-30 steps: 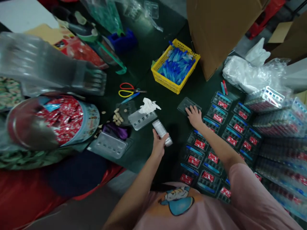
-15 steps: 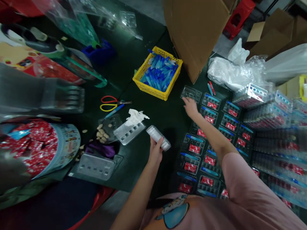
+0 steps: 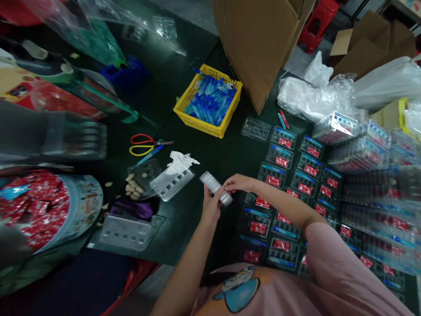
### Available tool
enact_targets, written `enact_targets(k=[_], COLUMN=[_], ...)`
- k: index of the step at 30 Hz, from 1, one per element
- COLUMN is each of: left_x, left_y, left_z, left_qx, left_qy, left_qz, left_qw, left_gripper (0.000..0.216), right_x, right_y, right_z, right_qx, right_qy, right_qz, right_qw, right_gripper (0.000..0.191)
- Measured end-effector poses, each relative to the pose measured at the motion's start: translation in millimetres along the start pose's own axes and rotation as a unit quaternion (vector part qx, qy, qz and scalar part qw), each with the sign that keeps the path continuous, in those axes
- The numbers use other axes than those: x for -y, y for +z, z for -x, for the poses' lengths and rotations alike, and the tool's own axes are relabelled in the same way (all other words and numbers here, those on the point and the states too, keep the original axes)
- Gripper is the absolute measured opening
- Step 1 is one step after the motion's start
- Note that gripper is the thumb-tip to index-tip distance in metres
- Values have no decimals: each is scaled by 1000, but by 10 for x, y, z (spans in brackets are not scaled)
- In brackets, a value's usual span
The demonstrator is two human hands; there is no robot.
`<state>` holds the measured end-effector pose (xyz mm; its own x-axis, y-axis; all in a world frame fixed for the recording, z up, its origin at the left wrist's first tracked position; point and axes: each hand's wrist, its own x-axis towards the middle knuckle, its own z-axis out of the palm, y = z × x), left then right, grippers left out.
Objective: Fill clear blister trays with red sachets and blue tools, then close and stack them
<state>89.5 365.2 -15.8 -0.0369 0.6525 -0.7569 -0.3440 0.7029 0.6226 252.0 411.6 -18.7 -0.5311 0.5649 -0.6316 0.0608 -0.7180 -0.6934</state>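
My left hand (image 3: 211, 205) is wrapped round a stack of clear plastic trays (image 3: 210, 181) above the dark table. The fingers of my right hand (image 3: 237, 182) are pinched together at the stack's right edge, gripping a tray there. A single clear tray (image 3: 256, 129) lies flat beyond my right hand. Rows of filled trays, each with a blue pen and a red packet (image 3: 272, 180), cover the table under and beside my right forearm. Farther off stands a yellow basket (image 3: 200, 126) full of blue pens.
Scissors (image 3: 142, 145), a crumpled white tissue (image 3: 180, 162) and loose clear trays (image 3: 126, 231) lie to the left. A tub (image 3: 87, 206) of red packets stands at far left. A cardboard box (image 3: 250, 48) is behind the basket; stacked filled trays (image 3: 360, 156) rise at right.
My right hand has come back from the single tray, left lying on the table, to the stack in my left hand. The view has shifted slightly.
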Motion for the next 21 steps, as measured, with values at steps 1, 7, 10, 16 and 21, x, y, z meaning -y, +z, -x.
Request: enact_targets(k=[1, 7, 10, 16, 21], left_x=[2, 0, 3, 22, 14], left_y=[-1, 15, 27, 4, -27], left_z=[2, -11, -10, -5, 6], left_qx=[2, -7, -13, -28, -24], left_qy=[0, 2, 7, 8, 9], left_qz=[-1, -2, -6, 3, 5], left_qw=[1000, 1000, 1000, 1000, 1000], left_gripper=[71, 72, 72, 61, 61], right_x=[7, -100, -179, 78, 433], right_y=[3, 123, 152, -449, -1293], right_z=[-3, -67, -93, -91, -44], right_qx=[-2, -59, -60, -177, -427], right_qy=[-3, -24, -31, -119, -12], right_qz=[12, 38, 53, 297, 550], right_qw=[1000, 997, 996, 931, 718], right_gripper=[13, 18, 20, 24, 41])
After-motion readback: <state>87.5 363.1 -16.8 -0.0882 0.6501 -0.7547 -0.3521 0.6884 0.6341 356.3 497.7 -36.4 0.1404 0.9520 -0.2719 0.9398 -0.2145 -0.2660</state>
